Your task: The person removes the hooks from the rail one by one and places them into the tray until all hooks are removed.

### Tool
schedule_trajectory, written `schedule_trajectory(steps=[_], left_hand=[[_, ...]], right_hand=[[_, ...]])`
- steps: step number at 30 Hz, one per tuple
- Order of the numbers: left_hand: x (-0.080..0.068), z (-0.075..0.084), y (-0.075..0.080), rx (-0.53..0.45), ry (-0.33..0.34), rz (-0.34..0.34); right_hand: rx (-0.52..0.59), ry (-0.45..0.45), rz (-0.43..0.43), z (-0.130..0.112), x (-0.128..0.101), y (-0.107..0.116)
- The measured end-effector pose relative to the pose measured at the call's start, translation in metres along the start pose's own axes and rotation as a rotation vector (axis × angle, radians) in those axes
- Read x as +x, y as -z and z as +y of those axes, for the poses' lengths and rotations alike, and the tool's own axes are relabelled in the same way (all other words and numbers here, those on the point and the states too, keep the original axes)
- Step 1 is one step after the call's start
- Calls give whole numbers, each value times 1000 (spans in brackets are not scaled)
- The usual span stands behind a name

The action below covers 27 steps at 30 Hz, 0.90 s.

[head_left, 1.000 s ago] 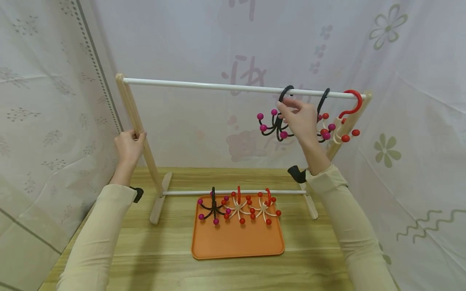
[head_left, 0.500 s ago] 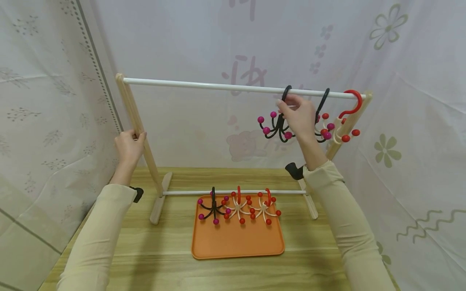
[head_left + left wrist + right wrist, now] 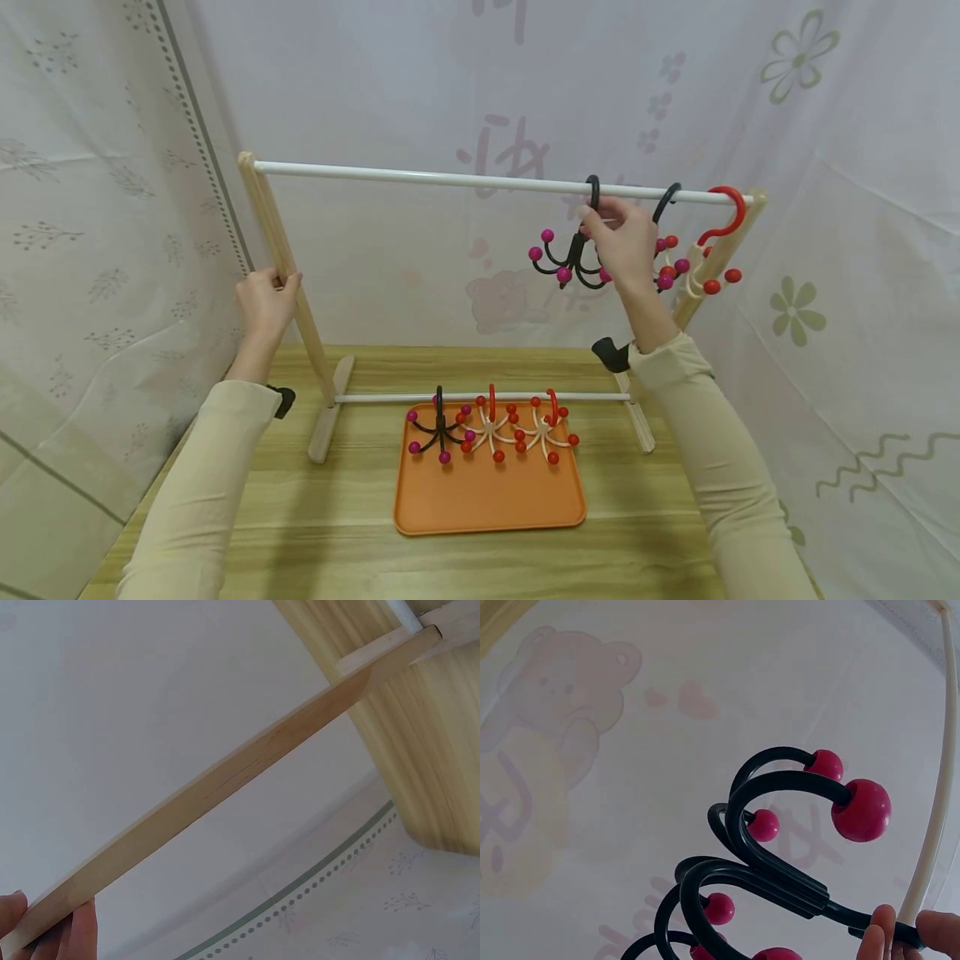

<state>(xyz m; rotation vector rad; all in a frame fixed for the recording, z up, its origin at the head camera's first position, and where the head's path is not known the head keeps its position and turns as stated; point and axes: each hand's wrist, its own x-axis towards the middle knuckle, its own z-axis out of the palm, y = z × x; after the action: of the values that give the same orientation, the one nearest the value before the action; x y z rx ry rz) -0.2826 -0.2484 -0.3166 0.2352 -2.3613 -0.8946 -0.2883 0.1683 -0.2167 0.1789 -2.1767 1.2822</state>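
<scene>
My left hand [image 3: 267, 302] grips the left wooden post [image 3: 279, 233] of a rack, fingers and thumb on either side of it, as the left wrist view also shows. Up at the white top rail [image 3: 420, 177], my right hand [image 3: 624, 243] pinches the neck of a black multi-arm hanger [image 3: 576, 250] with pink ball tips. Its hook loops over the rail. In the right wrist view the hanger's curved arms [image 3: 780, 784] fan out, and the thumb and fingers close on its stem. To the right hang another black hanger [image 3: 667, 200] and a cream hanger with a red hook [image 3: 729, 223].
An orange tray [image 3: 487, 500] lies on the wooden table [image 3: 360, 550]. At its back edge sit a black hanger [image 3: 440, 425] and two cream hangers [image 3: 490, 427] with red balls. Behind it runs the rack's lower white bar [image 3: 390, 397]. Printed curtains surround the table.
The held black hanger has turned about its hook, and its balls have shifted. My right hand has moved slightly with it along the rail. The left hand stays on the post.
</scene>
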Motion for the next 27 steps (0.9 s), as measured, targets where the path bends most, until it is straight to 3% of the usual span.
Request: schedule_trajectory(steps=[16,27], left_hand=[[1,-2,-1,-17,-20,3],[2,-3,-1,-16,-29,2]], right_hand=[[142,104,63,-8,-2,3],[225,173,67,-32,-27,3]])
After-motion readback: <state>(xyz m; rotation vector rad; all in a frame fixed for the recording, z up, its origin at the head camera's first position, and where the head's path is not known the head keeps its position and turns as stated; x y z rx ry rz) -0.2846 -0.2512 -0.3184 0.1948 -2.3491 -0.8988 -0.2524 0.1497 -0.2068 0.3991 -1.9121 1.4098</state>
